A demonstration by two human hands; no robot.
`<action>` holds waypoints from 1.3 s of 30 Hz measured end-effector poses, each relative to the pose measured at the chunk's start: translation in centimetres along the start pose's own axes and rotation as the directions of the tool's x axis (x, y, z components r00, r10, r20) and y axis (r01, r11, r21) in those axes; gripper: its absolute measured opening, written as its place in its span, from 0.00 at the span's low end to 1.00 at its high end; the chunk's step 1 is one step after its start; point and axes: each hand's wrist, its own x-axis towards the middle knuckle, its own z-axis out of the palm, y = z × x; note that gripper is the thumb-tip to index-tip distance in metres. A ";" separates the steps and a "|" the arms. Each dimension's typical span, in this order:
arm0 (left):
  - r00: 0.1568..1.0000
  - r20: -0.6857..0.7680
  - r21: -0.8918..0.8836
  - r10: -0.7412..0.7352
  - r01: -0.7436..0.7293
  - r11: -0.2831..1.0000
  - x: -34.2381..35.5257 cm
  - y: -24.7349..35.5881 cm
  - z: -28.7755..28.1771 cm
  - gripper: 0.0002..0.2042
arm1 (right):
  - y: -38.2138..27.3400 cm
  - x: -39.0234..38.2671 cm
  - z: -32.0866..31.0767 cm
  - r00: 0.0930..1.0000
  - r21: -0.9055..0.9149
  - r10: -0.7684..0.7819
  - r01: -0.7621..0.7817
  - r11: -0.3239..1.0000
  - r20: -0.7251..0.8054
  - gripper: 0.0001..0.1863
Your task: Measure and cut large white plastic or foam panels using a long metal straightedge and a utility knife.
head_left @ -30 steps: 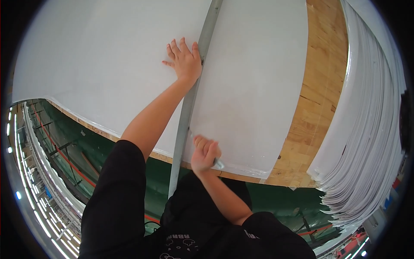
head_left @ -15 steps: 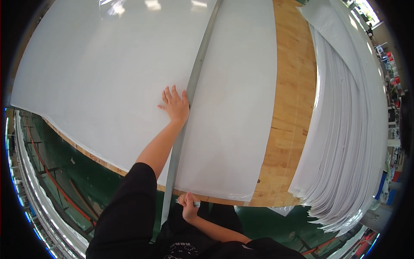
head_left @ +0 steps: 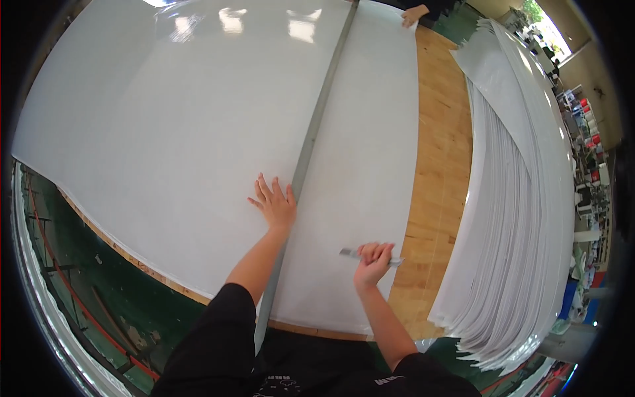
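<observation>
A large glossy white sheet (head_left: 165,119) covers most of the wooden table. Across it, from the far edge to past the near edge, runs a long grey metal straightedge (head_left: 311,142). My left hand (head_left: 278,210) lies flat with fingers spread on the sheet, its right side against the straightedge. Over the strip of sheet to the right of the straightedge, my right hand (head_left: 374,263) is closed around a utility knife (head_left: 348,253), whose blade end points left. At the far right corner of the sheet, another person's hand (head_left: 414,14) rests on the edge.
Bare wooden tabletop (head_left: 442,126) shows to the right of the sheet. Beyond it lies a thick fanned stack of white sheets (head_left: 503,218). Left of the table are a green floor (head_left: 132,278) and an orange-red rail (head_left: 79,301). Cluttered shelves stand far right.
My right hand has moved from the table's near edge up and right over the sheet with the knife. Another person's hand has appeared at the far edge. My left hand stays beside the straightedge.
</observation>
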 end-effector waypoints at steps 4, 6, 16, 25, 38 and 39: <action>0.996 -0.079 -0.021 0.042 -0.044 0.999 -0.3 -0.1 0.2 0.23 | 2.2 12.2 7.2 0.981 0.165 -0.181 0.169 0.972 0.064 0.24; 1.000 -0.007 0.006 0.006 -0.006 1.000 -0.3 -0.4 0.1 0.23 | 4.0 18.9 12.4 0.973 0.194 -0.232 0.224 0.955 0.020 0.24; 0.975 0.224 -0.050 0.008 0.004 0.999 0.5 0.9 -1.2 0.25 | 15.0 42.9 27.1 0.840 0.165 -0.483 0.455 0.875 0.247 0.28; 0.966 0.257 -0.052 0.021 -0.008 0.999 1.0 0.4 -0.8 0.25 | 18.0 40.4 27.3 0.858 0.012 -0.489 0.494 0.869 0.157 0.27; 0.990 0.133 -0.071 0.040 -0.030 0.997 0.0 -0.6 0.3 0.25 | 16.3 18.7 18.2 0.937 0.057 -0.344 0.341 0.938 0.053 0.26; 0.989 0.140 -0.076 0.043 -0.033 0.997 -0.2 -0.6 0.2 0.25 | 16.1 17.8 17.8 0.936 0.049 -0.348 0.346 0.937 0.050 0.26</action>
